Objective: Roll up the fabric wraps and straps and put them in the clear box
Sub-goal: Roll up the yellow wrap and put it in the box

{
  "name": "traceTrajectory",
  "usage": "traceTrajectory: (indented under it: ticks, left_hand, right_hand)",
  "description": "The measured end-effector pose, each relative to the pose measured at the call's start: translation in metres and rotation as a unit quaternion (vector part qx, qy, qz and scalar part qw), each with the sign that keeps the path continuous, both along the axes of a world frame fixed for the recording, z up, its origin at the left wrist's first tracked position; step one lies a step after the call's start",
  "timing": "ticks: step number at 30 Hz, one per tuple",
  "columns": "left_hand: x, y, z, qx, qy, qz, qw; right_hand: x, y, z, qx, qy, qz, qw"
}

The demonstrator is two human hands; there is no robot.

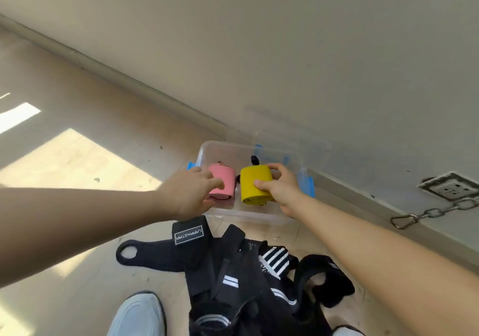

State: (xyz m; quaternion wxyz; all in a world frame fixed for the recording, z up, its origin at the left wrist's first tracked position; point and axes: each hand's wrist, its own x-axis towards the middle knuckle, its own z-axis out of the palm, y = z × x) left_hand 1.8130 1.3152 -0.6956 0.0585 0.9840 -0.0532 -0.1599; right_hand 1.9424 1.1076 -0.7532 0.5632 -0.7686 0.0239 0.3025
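Sunlit floor [77,164], plain wall [285,50], socket [449,185].

Pink roll [223,183], yellow roll [255,185] — side by side in clear box [259,217]

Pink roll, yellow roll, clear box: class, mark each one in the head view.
pink roll [226,176], head view, curved outer side.
yellow roll [252,175], head view, curved outer side.
clear box [248,215], head view, near wall.

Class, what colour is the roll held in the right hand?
Yellow: the roll shows best in head view.
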Motion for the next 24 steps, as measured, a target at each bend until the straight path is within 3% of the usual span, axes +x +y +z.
traceTrajectory:
  ticks: [3, 9, 13, 17, 20, 24]
  left_hand:
    - [-0.006, 0.007, -0.017, 0.028, -0.012, -0.025, 0.999]
    - [-0.015, 0.015, -0.034, -0.021, 0.002, -0.001, 1.000]
    - [-0.018, 0.012, -0.036, -0.013, -0.006, 0.006, 1.000]
    - [-0.020, 0.011, -0.035, -0.012, -0.007, 0.009, 1.000]
    - [-0.021, 0.010, -0.036, -0.020, -0.012, 0.008, 1.000]
    - [-0.020, 0.010, -0.035, -0.028, -0.010, 0.017, 0.999]
  right_hand:
    - [0.003, 0.008, -0.026, -0.017, -0.003, 0.000, 1.000]
    - [0.019, 0.019, -0.054, -0.089, -0.046, 0.057, 0.993]
    - [0.022, 0.014, -0.048, -0.234, -0.162, 0.184, 0.941]
    - [0.020, 0.011, -0.036, -0.230, -0.259, 0.214, 0.914]
    - [0.020, 0.005, -0.035, -0.232, -0.261, 0.294, 0.890]
    - [0.028, 0.000, -0.015, -0.277, -0.198, 0.425, 0.839]
